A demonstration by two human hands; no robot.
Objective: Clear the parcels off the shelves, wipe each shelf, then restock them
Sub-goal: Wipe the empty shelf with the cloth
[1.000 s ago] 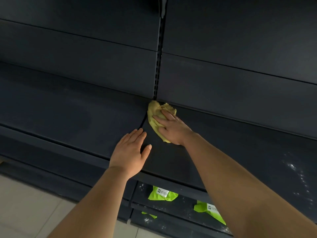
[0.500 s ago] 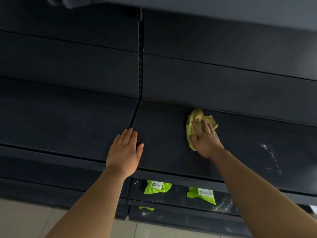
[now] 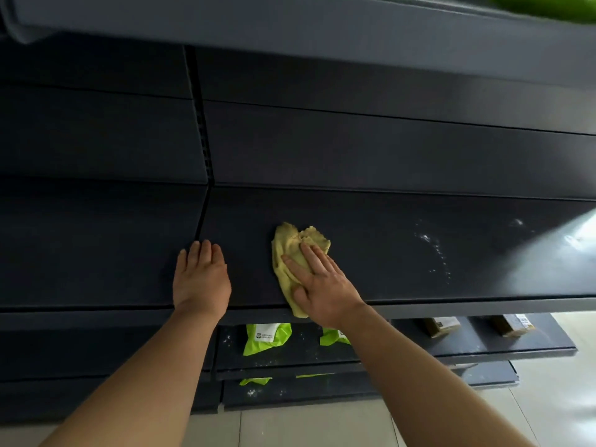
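Our right hand [image 3: 322, 285] lies flat on a crumpled yellow cloth [image 3: 285, 253], pressing it down on the dark shelf [image 3: 403, 259] in front of us. Its fingers [image 3: 314, 258] are straight and a little spread, the tips reaching toward the far part of the cloth. The thumb [image 3: 298, 293] rests out to the side on the cloth's near part, and we pinch nothing. The cloth sits just right of the seam between two shelf boards, and its near end hangs slightly over the shelf's front edge beside our wrist. Our left hand [image 3: 201, 279] rests palm down on the same shelf, near the cloth but apart from it. Its fingers [image 3: 206, 253] are straight and held close together, tips near the seam, and it holds nothing. To the right of the cloth, white specks [image 3: 433, 250] are scattered in an arc over the shelf top, and further right a patch of light glares on it. A slotted post [image 3: 203, 133] runs up the back panel above the seam. A higher shelf [image 3: 290, 24] crosses the top of the view, with a blurred green shape [image 3: 548, 4] at its far right. On the shelf below, two green parcels [image 3: 266, 337] with white labels lie just under our hands, one partly hidden by our right forearm, and two brown boxes [image 3: 440, 326] sit further right. Pale floor tiles [image 3: 322, 427] show beneath.
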